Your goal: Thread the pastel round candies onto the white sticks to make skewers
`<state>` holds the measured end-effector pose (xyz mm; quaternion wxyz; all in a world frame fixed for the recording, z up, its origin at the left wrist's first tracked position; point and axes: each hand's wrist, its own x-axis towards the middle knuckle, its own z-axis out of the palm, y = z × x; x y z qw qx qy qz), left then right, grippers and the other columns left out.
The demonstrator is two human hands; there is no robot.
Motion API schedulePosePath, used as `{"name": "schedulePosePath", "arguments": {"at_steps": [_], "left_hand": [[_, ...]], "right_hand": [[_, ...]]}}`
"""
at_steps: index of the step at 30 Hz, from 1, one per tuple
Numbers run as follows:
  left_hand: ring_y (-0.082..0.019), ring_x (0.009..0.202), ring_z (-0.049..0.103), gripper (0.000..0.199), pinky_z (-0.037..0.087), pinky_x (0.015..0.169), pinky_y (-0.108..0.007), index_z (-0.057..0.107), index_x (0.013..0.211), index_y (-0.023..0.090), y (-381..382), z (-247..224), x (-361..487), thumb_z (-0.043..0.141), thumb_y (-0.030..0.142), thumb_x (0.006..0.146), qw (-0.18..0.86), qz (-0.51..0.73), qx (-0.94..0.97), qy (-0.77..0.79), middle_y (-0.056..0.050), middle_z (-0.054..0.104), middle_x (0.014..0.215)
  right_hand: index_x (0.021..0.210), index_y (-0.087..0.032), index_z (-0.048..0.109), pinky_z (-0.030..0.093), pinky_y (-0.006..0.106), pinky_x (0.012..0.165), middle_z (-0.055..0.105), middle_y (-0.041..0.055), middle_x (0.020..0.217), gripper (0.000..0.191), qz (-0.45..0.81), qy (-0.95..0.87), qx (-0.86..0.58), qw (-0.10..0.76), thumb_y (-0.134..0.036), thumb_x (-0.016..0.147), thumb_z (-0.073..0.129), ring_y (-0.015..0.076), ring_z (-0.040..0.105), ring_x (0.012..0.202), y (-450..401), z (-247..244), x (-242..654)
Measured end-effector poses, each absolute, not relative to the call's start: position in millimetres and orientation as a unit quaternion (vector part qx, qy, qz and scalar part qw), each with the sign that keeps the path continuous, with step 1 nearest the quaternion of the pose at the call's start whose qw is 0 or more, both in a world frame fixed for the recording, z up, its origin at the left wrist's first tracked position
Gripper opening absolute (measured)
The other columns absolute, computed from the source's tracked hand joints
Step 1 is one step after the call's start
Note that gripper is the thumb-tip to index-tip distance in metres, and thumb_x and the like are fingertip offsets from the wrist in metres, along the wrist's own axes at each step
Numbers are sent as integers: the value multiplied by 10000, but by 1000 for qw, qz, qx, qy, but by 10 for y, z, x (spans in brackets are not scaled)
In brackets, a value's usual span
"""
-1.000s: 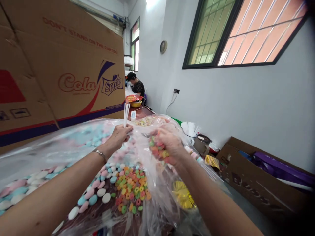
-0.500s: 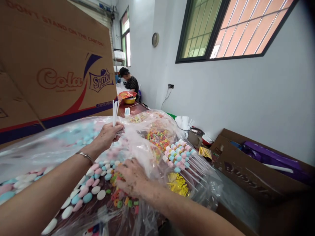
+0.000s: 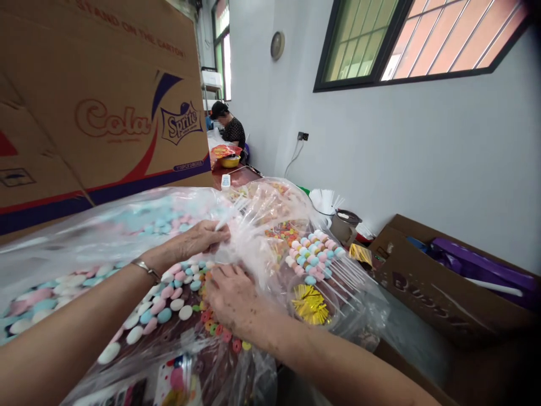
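My left hand (image 3: 211, 235) is closed around a bunch of thin white sticks (image 3: 231, 211), which tilt up and to the right beside a clear plastic bag (image 3: 249, 237). My right hand (image 3: 236, 296) rests palm down, fingers apart and bent, on a pile of colourful ring-shaped candies (image 3: 217, 327); its fingertips are partly hidden. Left of that pile lie loose pink, white and blue marshmallows (image 3: 163, 307) on the plastic. To the right, finished marshmallow skewers (image 3: 313, 254) lie in a stack, their white sticks pointing toward the lower right.
A round tub of yellow twist ties (image 3: 311, 304) stands right of my right hand. A large cardboard carton (image 3: 127, 152) rises at the left. Behind the skewers is a grey mug (image 3: 344, 224). An open box (image 3: 439, 299) holds purple things. A person (image 3: 230, 127) sits at the far end.
My left hand has moved right and slightly down, and the sticks have gone from upright to tilted rightward. My right hand stays at the ring candies. The view has shifted a little.
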<state>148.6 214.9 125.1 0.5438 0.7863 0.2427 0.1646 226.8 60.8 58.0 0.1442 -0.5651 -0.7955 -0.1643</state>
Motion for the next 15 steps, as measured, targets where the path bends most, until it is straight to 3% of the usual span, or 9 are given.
{"name": "schedulePosePath", "arguments": {"at_steps": [4,7,9,12,15], "left_hand": [[-115,412,422,312,306,419,-205,644,613,183,2110,1080,1455,681,475,716,541,125,801,223,18,537,456],[-118,421,431,346,315,434,-210,614,591,187,2064,1003,1437,656,495,742,539,118,807,211,24,528,457],[-124,427,449,343,323,442,-213,605,604,189,2029,995,1428,636,487,771,536,123,810,207,24,534,465],[-131,443,473,348,358,464,-223,608,641,192,1974,1036,1440,575,484,828,528,137,812,206,23,539,490],[-146,526,532,334,423,535,-238,675,748,187,1889,1098,1502,534,468,859,515,148,820,202,2,601,596]], "right_hand": [[909,-146,624,462,326,823,640,77,903,135,-161,-853,-472,152,-142,930,490,206,548,890,391,841,2284],[800,-185,602,452,301,696,610,32,732,211,-148,-855,-442,228,-165,936,442,174,524,693,301,1036,2514],[806,-194,616,436,303,662,594,37,707,239,-152,-810,-485,293,-198,928,410,178,519,671,335,1156,2797],[998,-158,648,445,362,851,646,103,918,284,-176,-698,-608,334,-158,904,380,225,563,895,545,1293,3311],[1216,-129,591,333,435,1058,595,146,1226,351,-104,-660,-690,279,-152,877,502,282,462,1202,841,1295,3745]]}}
